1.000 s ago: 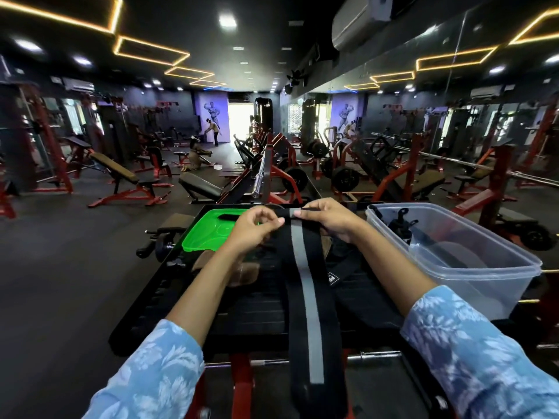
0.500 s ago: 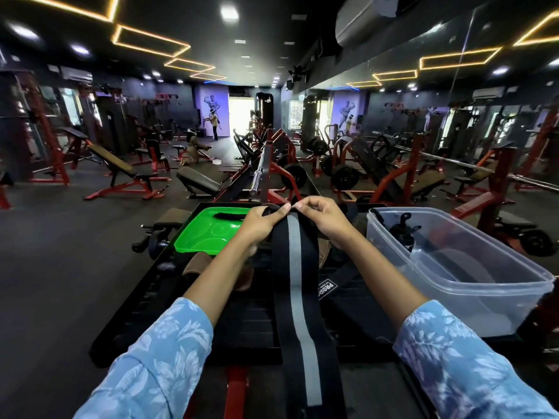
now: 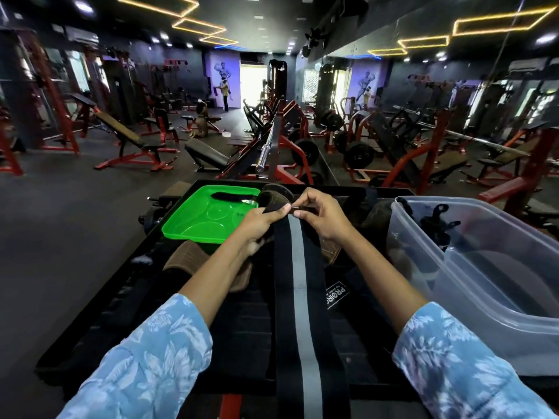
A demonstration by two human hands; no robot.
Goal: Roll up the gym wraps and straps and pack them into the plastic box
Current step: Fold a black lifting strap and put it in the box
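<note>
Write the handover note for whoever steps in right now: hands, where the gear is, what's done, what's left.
Left hand and right hand each pinch the far end of the black wrap with the grey stripe; its length runs flat toward the person, rolling barely begun.
Plastic box sits at right, with some black straps already inside.
Brown wraps lie loose under the left arm; the green lid carries one black strap.
Left: roll this wrap, then the rest, and pack them.

A black tabletop (image 3: pixel 242 328) is seen carrying a green tray (image 3: pixel 208 219) at 11 o'clock, a clear plastic box (image 3: pixel 472 297) at 3 o'clock, brown wraps (image 3: pixel 184 261) near centre, and a black wrap (image 3: pixel 298 297) with 1 grey stripe laid toward 6 o'clock.
</note>
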